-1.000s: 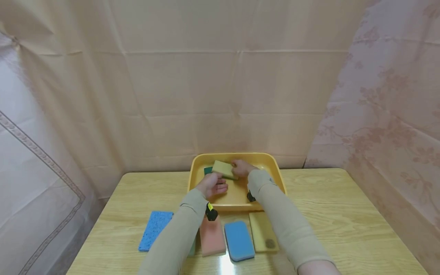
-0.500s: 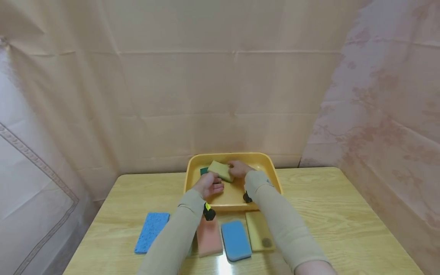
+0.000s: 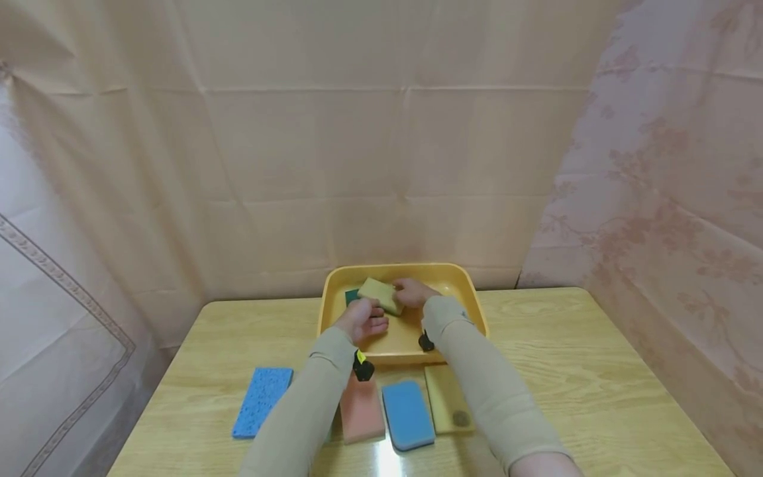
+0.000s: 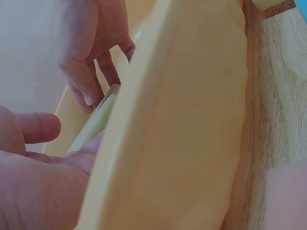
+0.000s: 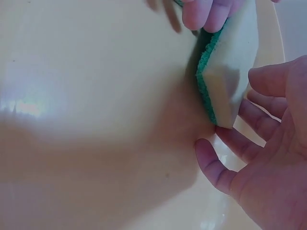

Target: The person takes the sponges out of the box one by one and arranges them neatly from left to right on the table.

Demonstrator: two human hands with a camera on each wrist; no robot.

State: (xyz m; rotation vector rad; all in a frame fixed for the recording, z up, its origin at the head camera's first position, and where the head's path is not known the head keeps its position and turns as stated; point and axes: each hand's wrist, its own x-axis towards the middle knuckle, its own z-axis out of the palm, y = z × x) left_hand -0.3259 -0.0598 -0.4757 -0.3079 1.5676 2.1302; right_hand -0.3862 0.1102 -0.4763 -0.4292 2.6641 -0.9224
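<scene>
You're in a cloth-walled booth (image 3: 286,159), wood-grain table (image 3: 560,371) at six o'clock. Beige drape (image 3: 417,146) at twelve, floral cloth (image 3: 667,199) at two!

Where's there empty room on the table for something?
The table is bare right of the right sleeve, and at back left, between the tray and the speckled blue sponge. It's crowded in front of the tray, where the pink sponge and plain blue sponge lie, and inside around the left hand and right hand.

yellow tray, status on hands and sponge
Left hand at sponge, fingers extended; right hand at its right end, grip unclear. Sponge inside yellow tray, pale face showing. Dark green piece close left, possibly in the way.
</scene>
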